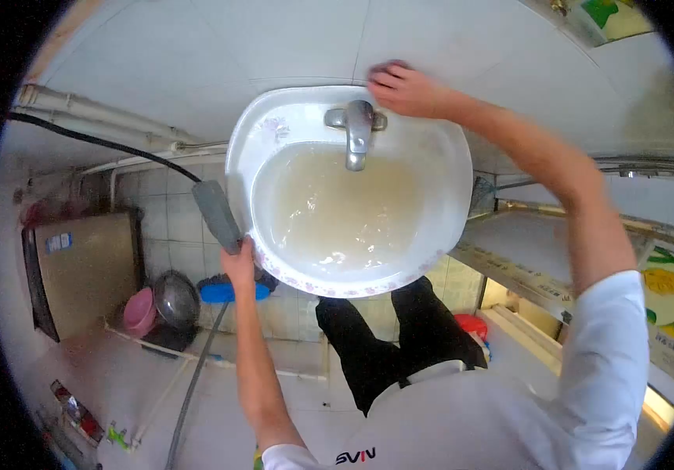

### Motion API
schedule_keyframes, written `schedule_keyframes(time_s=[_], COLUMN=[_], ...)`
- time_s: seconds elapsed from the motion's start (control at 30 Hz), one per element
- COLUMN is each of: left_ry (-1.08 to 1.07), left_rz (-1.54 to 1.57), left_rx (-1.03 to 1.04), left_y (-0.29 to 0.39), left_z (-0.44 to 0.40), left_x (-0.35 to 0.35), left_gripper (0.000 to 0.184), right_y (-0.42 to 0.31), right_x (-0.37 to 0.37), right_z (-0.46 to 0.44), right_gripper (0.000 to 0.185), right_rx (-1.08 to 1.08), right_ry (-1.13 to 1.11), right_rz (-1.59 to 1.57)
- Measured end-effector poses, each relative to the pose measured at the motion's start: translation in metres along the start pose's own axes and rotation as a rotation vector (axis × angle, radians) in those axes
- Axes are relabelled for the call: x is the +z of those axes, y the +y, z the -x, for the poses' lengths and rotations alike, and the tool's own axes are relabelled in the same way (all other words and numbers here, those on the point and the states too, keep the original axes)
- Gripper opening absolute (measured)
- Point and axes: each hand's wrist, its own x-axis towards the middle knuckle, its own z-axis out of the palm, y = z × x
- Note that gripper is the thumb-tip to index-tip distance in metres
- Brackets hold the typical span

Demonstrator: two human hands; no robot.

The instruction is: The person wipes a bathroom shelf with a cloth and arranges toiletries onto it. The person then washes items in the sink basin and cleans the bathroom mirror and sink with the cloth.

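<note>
A white washbasin (pixel 450 141) with a flowered rim holds cloudy, yellowish water (pixel 345 207). Over it reaches a metal faucet (pixel 359 137) that shows no running water. Beside the faucet, at the back edge, my right hand (pixel 406 92) is curled against the wall. A small dark reddish thing, mostly covered by the fingers, shows there; its kind is unclear. At the basin's left rim my left hand (pixel 239 262) is closed about the lower end of a long grey piece (pixel 218 215) joined to a black cable (pixel 106 142). The thumb lies close to the rim.
Shelves (pixel 517 270) stand to the right. On the left are pipes (pixel 102 117), a large brown panel (pixel 90 266), a pink basin (pixel 139 311) and a metal bowl (pixel 176 299). A blue brush head (pixel 233 292) on a long pole stands below the washbasin.
</note>
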Motion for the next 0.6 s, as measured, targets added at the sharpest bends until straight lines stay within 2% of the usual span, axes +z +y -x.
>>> schedule_keyframes(time_s=[0.13,0.23,0.3,0.33,0.37,0.43,0.5,0.53,0.6], left_ry=[0.015,-0.008,0.008,0.01,-0.014,-0.044,-0.019,-0.026,-0.015], left_rz=[-0.044,-0.039,-0.019,-0.015,0.021,0.063,0.103,0.107,0.091], left_rx=[0.022,-0.1,0.014,0.011,-0.039,-0.088,0.009,0.004,-0.056], left_y=[-0.008,-0.028,-0.024,-0.026,-0.027,-0.035,-0.048,-0.051,-0.045], left_z=[-0.005,-0.01,-0.006,-0.008,-0.008,-0.011,-0.017,-0.016,-0.015], left_x=[0.002,-0.001,-0.001,-0.002,-0.003,-0.006,-0.002,-0.003,-0.002], left_gripper=[0.022,0.022,0.021,0.021,0.021,0.021,0.024,0.024,0.025], right_y=[0.025,0.033,0.033,0.042,0.046,0.046,0.041,0.037,0.039], right_x=[-0.026,-0.032,-0.025,-0.024,-0.021,-0.032,-0.032,-0.033,-0.028], right_z=[0.126,0.132,0.061,0.008,-0.045,-0.144,-0.177,-0.182,-0.13], right_gripper=[0.031,0.029,0.027,0.025,0.022,0.022,0.022,0.021,0.02], right_rx=[-0.207,-0.274,-0.206,-0.247,-0.164,-0.124,-0.1,-0.071,-0.19], right_ry=[-0.137,-0.252,-0.119,0.031,0.177,0.088,0.088,0.086,-0.002], right_rz=[-0.029,-0.04,0.002,0.082,0.118,0.083,0.095,0.09,0.12])
